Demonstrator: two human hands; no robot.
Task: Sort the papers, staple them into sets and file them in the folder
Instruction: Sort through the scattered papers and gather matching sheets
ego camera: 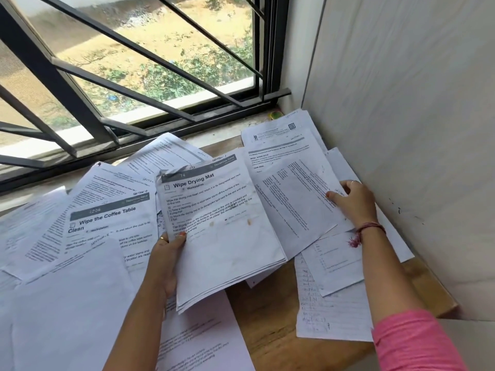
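On the wooden table (270, 311) by the window, we are sorting: our left hand (167, 259) grips the gathered stack (227, 236), our right hand (353, 202) pinches a loose sheet (297, 191). Next we must judge its set.

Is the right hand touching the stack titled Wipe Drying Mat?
Apart. The head view shows the right hand on a sheet near the wall, while only the left hand holds the Wipe Drying Mat stack.
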